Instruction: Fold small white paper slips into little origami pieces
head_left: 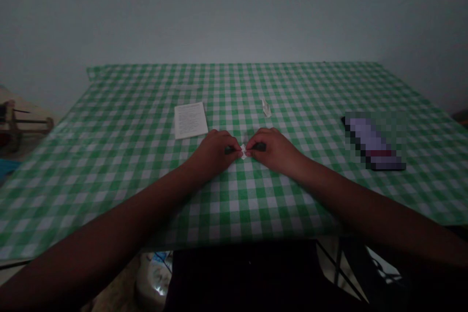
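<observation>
My left hand (215,152) and my right hand (273,148) meet at the middle of a table under a green and white checked cloth (109,156). Both pinch a tiny piece of white folded paper (243,151) between their fingertips, low against the cloth. The fingers of each hand are curled and pressed together on it. Most of the paper is hidden by the fingers.
A white printed sheet (190,120) lies left of and beyond my hands. A small white folded paper figure (266,107) stands farther back. A blurred-out flat dark object (373,143) lies at the right. A wooden item (14,124) stands off the table's left side.
</observation>
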A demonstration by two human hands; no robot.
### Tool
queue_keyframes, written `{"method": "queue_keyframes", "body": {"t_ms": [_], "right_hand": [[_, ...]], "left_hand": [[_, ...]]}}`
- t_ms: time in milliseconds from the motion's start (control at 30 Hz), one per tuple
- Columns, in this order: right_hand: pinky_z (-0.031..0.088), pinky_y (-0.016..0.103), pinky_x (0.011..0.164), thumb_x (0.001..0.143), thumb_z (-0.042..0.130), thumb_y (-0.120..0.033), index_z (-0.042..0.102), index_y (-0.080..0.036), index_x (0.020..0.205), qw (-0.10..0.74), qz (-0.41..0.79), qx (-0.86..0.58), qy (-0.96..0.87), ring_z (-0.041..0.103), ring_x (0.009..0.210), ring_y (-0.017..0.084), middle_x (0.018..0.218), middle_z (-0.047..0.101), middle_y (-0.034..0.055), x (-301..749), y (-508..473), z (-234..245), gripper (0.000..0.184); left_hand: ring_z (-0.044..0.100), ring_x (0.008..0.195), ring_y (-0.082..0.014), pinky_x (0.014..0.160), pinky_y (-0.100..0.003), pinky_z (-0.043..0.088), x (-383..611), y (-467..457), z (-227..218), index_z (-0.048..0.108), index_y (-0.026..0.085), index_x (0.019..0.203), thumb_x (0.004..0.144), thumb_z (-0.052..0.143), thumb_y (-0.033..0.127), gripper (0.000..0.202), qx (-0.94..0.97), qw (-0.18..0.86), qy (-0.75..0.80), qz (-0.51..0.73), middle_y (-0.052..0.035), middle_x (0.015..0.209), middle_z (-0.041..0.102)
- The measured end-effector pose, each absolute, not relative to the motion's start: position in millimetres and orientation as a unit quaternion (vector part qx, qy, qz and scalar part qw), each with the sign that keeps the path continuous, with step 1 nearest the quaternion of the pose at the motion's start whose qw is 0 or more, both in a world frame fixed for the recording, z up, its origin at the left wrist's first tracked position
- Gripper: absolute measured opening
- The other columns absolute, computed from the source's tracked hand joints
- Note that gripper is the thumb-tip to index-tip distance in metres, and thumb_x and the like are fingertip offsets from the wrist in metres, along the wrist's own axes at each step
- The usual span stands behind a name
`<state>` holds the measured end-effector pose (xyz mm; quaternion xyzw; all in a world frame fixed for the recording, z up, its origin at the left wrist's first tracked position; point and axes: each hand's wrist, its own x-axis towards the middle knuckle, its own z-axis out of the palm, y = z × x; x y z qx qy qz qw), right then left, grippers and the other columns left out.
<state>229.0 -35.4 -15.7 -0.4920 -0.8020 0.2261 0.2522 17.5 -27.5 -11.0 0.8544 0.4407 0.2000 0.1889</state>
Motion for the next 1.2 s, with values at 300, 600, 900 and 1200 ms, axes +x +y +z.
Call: {"method": "queue_keyframes", "body": {"t_ms": [300, 600, 900, 1200], "right_hand": [[0.051, 0.041, 0.087, 0.084, 0.069, -0.014, 0.077, -0.023, 0.085, 0.26, 0.243, -0.47, -0.808, 0.065, 0.088, 0.021, 0.089, 0.072, 0.0042, 232.4, -31.2, -13.9, 0.012], [0.051, 0.038, 0.089, 0.092, 0.06, -0.017, 0.074, -0.02, 0.098, 0.264, 0.211, -0.366, -0.867, 0.064, 0.091, 0.019, 0.093, 0.07, 0.0056, 243.1, -31.9, -8.5, 0.015], [0.046, 0.037, 0.087, 0.092, 0.063, -0.021, 0.072, -0.019, 0.092, 0.238, 0.164, -0.384, -0.877, 0.061, 0.091, 0.021, 0.091, 0.068, 0.0061, 237.7, -31.2, -15.6, 0.01], [0.046, 0.039, 0.086, 0.089, 0.067, -0.036, 0.069, -0.02, 0.1, 0.198, 0.125, -0.416, -0.879, 0.059, 0.096, 0.025, 0.099, 0.066, 0.0084, 234.6, -36.6, -13.9, 0.019]], "left_hand": [[0.061, 0.09, -0.0198, 0.092, -0.04, 0.044, 15.6, -26.5, -12.7, 0.073, 0.021, 0.085, 0.086, 0.072, 0.027, 0.006, 0.861, 0.189, 0.422, 0.212, -0.0025, 0.089, 0.07], [0.062, 0.1, -0.021, 0.094, -0.039, 0.047, 9.5, -24.9, -7.8, 0.075, 0.023, 0.1, 0.094, 0.058, 0.016, 0.02, 0.911, 0.158, 0.334, 0.184, -0.0042, 0.104, 0.073], [0.065, 0.1, -0.0197, 0.095, -0.037, 0.049, 9.1, -29.3, -6.0, 0.076, 0.022, 0.1, 0.09, 0.059, 0.011, 0.023, 0.923, 0.159, 0.304, 0.176, -0.0038, 0.106, 0.073], [0.064, 0.1, -0.0202, 0.095, -0.037, 0.048, 9.6, -30.7, -8.7, 0.076, 0.023, 0.096, 0.092, 0.065, 0.022, 0.012, 0.914, 0.171, 0.323, 0.176, -0.0036, 0.105, 0.071]]}}
